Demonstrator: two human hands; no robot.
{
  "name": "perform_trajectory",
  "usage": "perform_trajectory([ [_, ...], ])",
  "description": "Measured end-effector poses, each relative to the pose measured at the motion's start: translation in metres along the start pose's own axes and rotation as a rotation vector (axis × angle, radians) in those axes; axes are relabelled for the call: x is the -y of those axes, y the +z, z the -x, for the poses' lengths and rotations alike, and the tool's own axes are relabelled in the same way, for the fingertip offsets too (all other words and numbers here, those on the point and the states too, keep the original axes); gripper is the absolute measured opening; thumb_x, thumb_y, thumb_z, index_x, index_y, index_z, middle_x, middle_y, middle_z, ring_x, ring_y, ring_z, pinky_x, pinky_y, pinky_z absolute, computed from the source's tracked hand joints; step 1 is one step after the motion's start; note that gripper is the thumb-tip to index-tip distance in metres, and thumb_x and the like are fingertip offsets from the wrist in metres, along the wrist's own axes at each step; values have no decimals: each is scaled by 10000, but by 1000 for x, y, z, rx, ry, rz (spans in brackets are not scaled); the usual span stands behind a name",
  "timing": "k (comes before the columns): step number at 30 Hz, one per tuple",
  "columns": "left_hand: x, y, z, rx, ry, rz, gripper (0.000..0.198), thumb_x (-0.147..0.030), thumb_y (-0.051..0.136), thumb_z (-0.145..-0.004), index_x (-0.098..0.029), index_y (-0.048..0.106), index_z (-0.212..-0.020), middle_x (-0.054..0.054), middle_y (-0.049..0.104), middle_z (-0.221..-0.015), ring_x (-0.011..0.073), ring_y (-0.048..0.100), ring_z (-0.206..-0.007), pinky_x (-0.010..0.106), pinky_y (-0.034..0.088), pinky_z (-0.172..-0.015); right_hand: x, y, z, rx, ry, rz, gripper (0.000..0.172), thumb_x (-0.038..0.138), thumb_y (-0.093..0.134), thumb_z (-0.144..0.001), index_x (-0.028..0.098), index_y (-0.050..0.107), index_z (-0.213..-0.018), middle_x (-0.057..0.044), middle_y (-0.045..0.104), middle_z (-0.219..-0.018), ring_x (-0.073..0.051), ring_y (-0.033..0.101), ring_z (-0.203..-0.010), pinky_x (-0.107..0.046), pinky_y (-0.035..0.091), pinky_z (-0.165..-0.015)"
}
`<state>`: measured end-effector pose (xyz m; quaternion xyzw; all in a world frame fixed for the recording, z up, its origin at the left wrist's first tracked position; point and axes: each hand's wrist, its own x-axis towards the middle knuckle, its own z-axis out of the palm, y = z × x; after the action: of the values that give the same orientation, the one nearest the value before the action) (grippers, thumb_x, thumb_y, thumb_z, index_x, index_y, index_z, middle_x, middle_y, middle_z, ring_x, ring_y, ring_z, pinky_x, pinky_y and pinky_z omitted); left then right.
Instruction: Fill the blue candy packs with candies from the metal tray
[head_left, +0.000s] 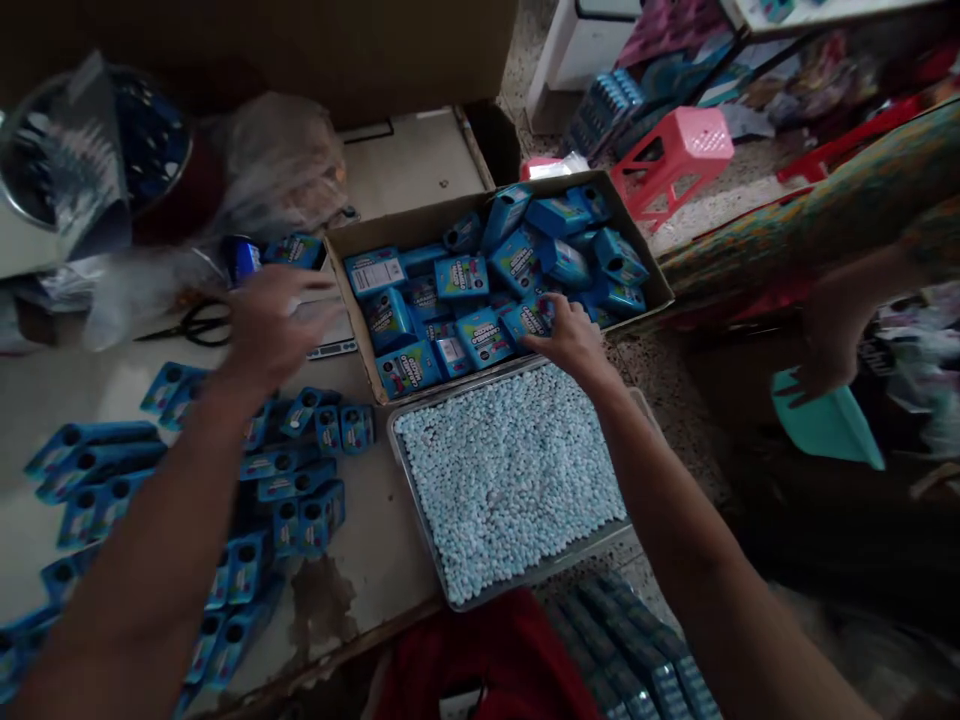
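My right hand (570,342) is at the near rim of a cardboard box (360,345), fingers curled over a small blue candy box (525,320). Many similar blue boxes, several printed "Caramelo Macizo", lie jumbled around it. Slightly blurred, my left hand (277,325) hovers over the table left of the cardboard box, its fingers apart and nothing visible in them. Below that hand, blue boxes with round holes (300,485) stand in rows, partly hidden by my left forearm. A clear tray (427,545) of small pale-blue candies (510,470) sits between my arms.
Black scissors (202,322) and a blue can (241,260) lie behind my left hand. A large pot (184,170) and plastic bags (285,160) are at the back left. At right, another person's hand (825,340) is by a turquoise scoop (829,425). A pink stool (682,150) stands beyond.
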<state>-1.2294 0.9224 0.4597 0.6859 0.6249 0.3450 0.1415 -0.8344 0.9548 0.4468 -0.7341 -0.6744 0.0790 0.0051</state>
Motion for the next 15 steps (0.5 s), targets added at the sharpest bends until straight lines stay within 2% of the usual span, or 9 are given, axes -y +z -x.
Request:
perform_trajectory([
  [2,-22,83,-51,262,192,-62,516,-225,798,-808,-188,699,-1313,100,689,-1421,305,593,-1373,484,424,-1240,-1,3,-2,-59,38,-103,651,345,697,-895,194,510,-1500,-164,696,-1273,-361,656,-1179,-498,522,-1013],
  [4,-44,151,-88,413,178,-110,876,-176,900,-663,-136,584,-1480,186,565,-1559,393,490,-1480,523,388,-1255,-4,5,-4,-139,37,-166,616,297,628,-911,190,500,-1503,-148,707,-1262,-353,640,-1189,-502,514,-1024],
  [5,-52,177,-101,456,135,-130,969,-175,920,-624,-121,547,-1517,215,539,-1568,429,480,-1478,547,396,-1239,-6,5,-5,-164,28,-177,598,297,620,-909,186,521,-1488,-156,697,-1287,-365,623,-1214,-521,508,-1037],
  [7,-57,211,-116,475,76,-145,1039,-176,925,-578,-94,523,-1533,248,523,-1555,472,487,-1453,571,411,-1214,-9,3,-7,-160,-39,-177,550,306,632,-906,188,584,-1441,-177,652,-1373,-392,587,-1274,-552,500,-1060],
  [8,-55,219,-120,459,56,-130,1049,-169,920,-558,-85,526,-1526,251,530,-1537,475,502,-1432,567,420,-1207,-10,2,-10,-134,-104,-178,541,306,647,-906,198,602,-1435,-179,627,-1412,-398,576,-1296,-555,506,-1063],
  [10,-42,221,-121,382,27,-50,1063,-136,910,-505,-82,541,-1501,233,555,-1495,454,536,-1394,541,432,-1208,-9,0,-16,-45,-250,-162,607,293,716,-882,239,593,-1473,-165,597,-1451,-407,570,-1323,-547,528,-1056],
  [12,-28,208,-116,260,3,75,1045,-113,903,-475,-111,563,-1463,190,590,-1449,412,568,-1359,515,444,-1214,-4,-2,-24,74,-321,-111,768,282,839,-796,266,563,-1513,-166,577,-1466,-423,588,-1313,-545,549,-1046],
  [15,-17,173,-96,54,-3,299,949,-131,894,-509,-165,580,-1404,118,626,-1413,344,577,-1352,497,442,-1234,2,0,-37,233,-233,-94,856,268,968,-662,212,607,-1436,-202,572,-1431,-400,668,-1200,-507,580,-1014],
])
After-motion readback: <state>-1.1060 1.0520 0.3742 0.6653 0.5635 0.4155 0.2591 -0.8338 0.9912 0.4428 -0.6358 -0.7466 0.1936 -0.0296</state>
